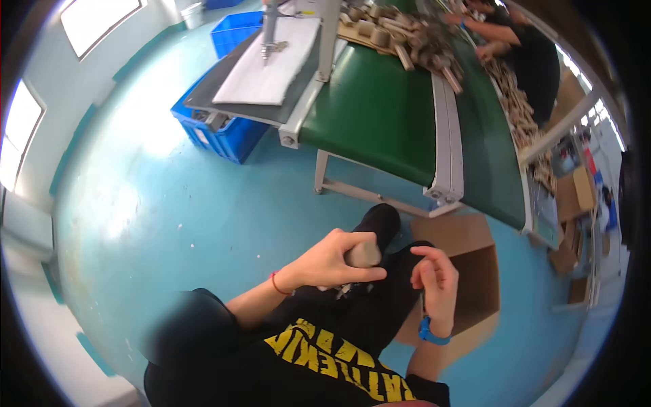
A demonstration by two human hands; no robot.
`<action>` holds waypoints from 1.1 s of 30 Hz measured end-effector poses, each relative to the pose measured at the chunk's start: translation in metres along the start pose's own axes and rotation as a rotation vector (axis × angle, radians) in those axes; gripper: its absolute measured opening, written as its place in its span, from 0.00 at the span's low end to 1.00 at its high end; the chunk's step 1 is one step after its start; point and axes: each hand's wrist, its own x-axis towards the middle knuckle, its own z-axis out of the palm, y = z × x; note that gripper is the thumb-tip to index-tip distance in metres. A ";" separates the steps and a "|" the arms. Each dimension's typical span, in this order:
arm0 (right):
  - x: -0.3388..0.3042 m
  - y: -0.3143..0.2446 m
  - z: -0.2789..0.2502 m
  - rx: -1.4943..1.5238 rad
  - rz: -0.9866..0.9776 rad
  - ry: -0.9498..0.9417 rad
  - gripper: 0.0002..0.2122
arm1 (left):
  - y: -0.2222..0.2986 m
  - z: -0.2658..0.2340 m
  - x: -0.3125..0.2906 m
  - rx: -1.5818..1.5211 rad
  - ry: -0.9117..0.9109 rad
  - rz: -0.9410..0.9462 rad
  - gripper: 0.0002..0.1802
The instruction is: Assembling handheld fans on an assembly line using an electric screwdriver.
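Observation:
My left hand, with a red cord at the wrist, is closed round a beige-grey cylindrical piece over my lap. One blunt end of the piece shows between thumb and fingers. Small shiny bits lie just below that hand against my dark clothing, too small to make out. To the right, my right hand, wearing a blue wristband, is raised with its fingers loosely bent and apart. Nothing shows in it. An open cardboard box stands on the floor beside and beyond the right hand.
Ahead stands a green conveyor table with a heap of beige-brown pieces. More pieces line its right side, near a co-worker in black. Blue crates and a white sheet are at the left.

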 end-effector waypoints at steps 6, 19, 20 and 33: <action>0.008 0.027 -0.011 0.107 0.029 -0.185 0.11 | -0.006 0.012 -0.017 -0.175 0.052 -0.061 0.10; 0.181 -0.011 0.109 -0.004 -0.128 -0.451 0.14 | -0.234 -0.012 0.011 0.546 -0.438 -0.862 0.17; 0.214 -0.029 0.128 -0.001 -0.177 -0.519 0.15 | -0.322 0.019 0.004 0.562 -0.443 -0.867 0.17; 0.549 -0.067 0.318 0.301 0.231 -0.351 0.32 | -0.533 0.035 -0.088 0.694 -0.689 -1.308 0.17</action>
